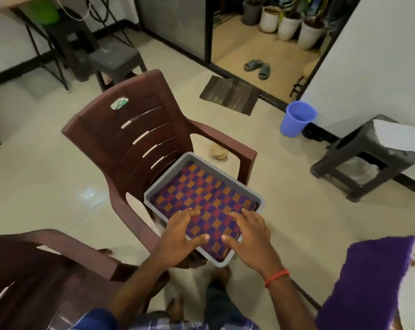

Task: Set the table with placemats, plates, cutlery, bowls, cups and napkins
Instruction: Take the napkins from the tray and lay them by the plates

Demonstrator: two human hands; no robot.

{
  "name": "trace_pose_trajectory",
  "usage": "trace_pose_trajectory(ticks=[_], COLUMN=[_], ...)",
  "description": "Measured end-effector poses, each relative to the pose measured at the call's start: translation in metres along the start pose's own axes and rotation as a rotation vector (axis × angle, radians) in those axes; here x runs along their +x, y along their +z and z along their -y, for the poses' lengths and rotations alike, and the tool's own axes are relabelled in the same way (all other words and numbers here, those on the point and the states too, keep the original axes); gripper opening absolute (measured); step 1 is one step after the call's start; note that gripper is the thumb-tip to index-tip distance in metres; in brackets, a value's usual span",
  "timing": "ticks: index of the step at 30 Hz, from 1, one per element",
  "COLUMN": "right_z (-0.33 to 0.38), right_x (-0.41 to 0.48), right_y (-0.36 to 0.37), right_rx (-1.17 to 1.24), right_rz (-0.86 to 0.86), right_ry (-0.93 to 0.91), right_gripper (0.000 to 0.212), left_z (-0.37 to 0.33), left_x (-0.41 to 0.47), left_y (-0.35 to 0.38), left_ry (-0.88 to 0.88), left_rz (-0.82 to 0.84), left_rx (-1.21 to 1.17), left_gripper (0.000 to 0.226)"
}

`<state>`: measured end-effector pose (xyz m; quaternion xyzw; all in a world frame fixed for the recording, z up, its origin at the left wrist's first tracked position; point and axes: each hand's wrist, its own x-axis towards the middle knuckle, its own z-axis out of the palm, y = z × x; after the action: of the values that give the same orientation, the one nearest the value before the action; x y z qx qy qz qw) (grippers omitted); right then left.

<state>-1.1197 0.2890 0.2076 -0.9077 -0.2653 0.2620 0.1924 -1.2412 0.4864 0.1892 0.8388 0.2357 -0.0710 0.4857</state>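
Task thing: we take the checkered cloth, in orange, red and blue squares, to be a folded placemat or a stack of them. It lies flat inside a grey tray and fills nearly the whole of it.
Tray: it sits on the seat of a brown plastic chair, its near corner jutting over the seat's front edge. We judge the chair is serving as a stand for the supplies, within reach of someone standing over it.
Left hand: it rests palm down on the near left part of the cloth. The fingers are spread and nearly straight, and the thumb points inward by the near rim. It grips nothing.
Right hand: it mirrors the left on the near right part, spread flat with nothing pinched. A red thread circles the wrist.
Why both hands: the two lie side by side, thumbs nearly meeting. We read this as either pressing the cloth flat or getting ready to lift it evenly by its near edge.
Stage: early, we judge; only the cloth is in sight, with no plates, cutlery, bowls or napkins.
Worktop: none shows here, so we cannot tell where the cloth is meant to go.
Nearby: a blue bucket and a grey stool stand well apart on the floor.
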Motion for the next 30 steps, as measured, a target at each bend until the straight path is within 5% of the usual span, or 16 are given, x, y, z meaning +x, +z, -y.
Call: trace_pose_trajectory(ticks=[3,9,17,30], right_z=[-0.01,-0.033,-0.059,-0.106], right_x=[0.047,0.13,0.226,0.328], right_y=[-0.003,0.011,0.067,0.176], right_rx=[-0.001,-0.007,-0.03,-0.091], right_rz=[0.066,0.172,0.231,0.256], right_ry=[-0.033,-0.039,0.007,-0.063], right_gripper=[0.068,0.066,0.06,0.038], left_z=[0.003,0.031,0.1,0.188], left_x=[0.028,0.085,0.16,0.247], left_y=[0.006,0.026,0.063,0.113], left_ry=[-0.049,-0.171,-0.295,-0.403], left_rz=[-0.02,-0.019,0.017,0.057], left_rx=[-0.008,-0.004,-0.083,0.241], left_gripper=[0.082,0.06,0.069,0.046])
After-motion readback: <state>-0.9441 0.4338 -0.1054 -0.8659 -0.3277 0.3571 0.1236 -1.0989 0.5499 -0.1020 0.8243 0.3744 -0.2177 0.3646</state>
